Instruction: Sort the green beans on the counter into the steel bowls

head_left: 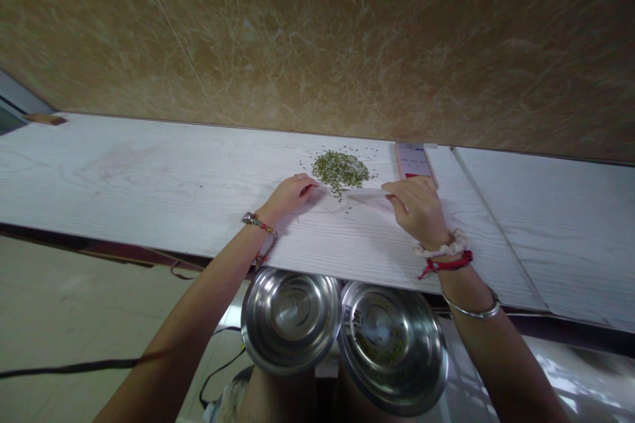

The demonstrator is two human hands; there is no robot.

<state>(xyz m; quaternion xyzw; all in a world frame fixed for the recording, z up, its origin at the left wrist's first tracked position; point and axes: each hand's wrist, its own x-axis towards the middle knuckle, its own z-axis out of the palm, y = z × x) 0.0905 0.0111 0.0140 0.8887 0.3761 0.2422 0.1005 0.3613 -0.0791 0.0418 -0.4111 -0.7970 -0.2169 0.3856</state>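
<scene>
A loose pile of small green beans (342, 168), likely mung beans, lies on the white wood-grain tabletop with stray beans around it. My left hand (292, 195) rests at the pile's near left edge, its fingers curled and pressed together; whatever is between them does not show. My right hand (417, 208) is closed on one end of a thin whitish flat piece (367, 197), whose other end reaches the near side of the pile. Too faint to tell is whether it is plastic or paper.
Two steel bowls sit at the table's front edge, over my lap: the left bowl (290, 363) and the right bowl (421, 403), which has some green beans inside. A phone (413, 162) showing a timer lies behind my right hand. A brown marbled wall (307, 39) closes off the back.
</scene>
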